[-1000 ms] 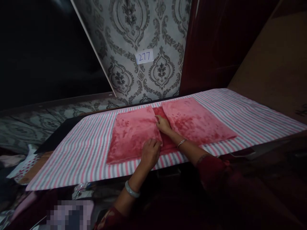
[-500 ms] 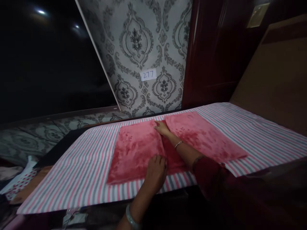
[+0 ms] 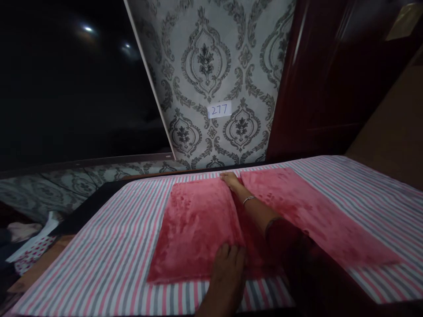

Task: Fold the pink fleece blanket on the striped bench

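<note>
Plush pink cloth [image 3: 198,224], 2 flaps folded inward, left hand [image 3: 229,266] and right hand [image 3: 230,179] flat, unclenched, on its middle seam.

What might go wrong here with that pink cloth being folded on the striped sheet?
The left flap is pinned only at its inner edge, by the left hand near and the right hand far, so it may spring open. The right flap lies unheld and could shift. The striped sheet underneath may bunch up.
</note>
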Motion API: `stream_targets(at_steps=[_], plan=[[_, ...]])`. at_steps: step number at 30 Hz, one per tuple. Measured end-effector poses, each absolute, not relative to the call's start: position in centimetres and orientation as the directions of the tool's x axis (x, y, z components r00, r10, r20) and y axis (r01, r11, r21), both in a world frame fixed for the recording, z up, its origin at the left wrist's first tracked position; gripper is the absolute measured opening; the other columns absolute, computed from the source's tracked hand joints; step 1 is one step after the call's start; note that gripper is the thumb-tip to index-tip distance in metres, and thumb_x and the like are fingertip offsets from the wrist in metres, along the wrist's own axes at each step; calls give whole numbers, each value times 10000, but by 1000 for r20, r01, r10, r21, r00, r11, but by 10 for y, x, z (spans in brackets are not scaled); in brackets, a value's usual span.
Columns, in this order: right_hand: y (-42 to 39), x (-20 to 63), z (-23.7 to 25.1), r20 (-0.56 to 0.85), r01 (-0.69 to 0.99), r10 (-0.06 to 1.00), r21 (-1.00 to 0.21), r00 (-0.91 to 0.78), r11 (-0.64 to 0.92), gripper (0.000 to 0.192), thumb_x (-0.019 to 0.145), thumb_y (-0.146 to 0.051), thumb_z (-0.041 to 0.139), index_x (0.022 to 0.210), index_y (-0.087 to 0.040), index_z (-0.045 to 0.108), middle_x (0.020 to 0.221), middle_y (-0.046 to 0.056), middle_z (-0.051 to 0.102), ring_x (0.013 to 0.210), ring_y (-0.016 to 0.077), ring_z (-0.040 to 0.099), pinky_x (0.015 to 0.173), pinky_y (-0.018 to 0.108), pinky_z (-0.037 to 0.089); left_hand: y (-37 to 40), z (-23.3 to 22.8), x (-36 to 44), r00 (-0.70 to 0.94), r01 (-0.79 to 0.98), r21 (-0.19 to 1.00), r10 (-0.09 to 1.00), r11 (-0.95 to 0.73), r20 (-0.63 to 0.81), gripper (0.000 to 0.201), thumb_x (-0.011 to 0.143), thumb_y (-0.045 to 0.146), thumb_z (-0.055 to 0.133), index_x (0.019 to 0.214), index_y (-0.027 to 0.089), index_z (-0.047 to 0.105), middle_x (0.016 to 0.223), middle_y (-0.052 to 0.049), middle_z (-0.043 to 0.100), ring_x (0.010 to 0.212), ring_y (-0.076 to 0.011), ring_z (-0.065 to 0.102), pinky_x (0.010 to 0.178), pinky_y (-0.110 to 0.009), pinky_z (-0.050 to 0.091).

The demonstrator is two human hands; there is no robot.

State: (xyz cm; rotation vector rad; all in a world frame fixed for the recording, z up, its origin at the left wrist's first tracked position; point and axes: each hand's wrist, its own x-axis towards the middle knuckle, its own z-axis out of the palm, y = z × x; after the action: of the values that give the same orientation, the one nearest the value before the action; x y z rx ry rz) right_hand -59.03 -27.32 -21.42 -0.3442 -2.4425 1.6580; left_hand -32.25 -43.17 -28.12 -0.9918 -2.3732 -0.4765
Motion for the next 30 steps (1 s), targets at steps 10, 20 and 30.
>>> stream_targets(at_steps=[10,20,30], plan=[[-265,-589,-205,-7,218,303,-710,-953,670,207,820,-188,651,1016,-149,706,1094,128,721,1047,247,673,853,295,495,-434,-289,-321,-675,696,308,443,649,590,371,785,52,532,1107,227,588,1013,-89,653,918,-260,584,806,-410,506],[-274,-560,-191,95,165,275,-600,-957,783,394,941,-201,490,1317,-125,582,1243,185,658,1170,272,614,938,351,476,-442,-263,-316,-667,735,367,507,570,547,326,806,160,641,1123,229,608,1038,-89,687,933,-258,612,794,-422,527],[-318,-486,-204,152,-5,53,-360,-987,933,697,983,-495,479,1569,-153,320,1648,182,196,1524,346,146,1203,541,159,-456,-228,-329,-678,724,159,648,671,348,623,897,400,625,1470,210,468,1519,-168,483,1419,-409,400,1102,-688,367]])
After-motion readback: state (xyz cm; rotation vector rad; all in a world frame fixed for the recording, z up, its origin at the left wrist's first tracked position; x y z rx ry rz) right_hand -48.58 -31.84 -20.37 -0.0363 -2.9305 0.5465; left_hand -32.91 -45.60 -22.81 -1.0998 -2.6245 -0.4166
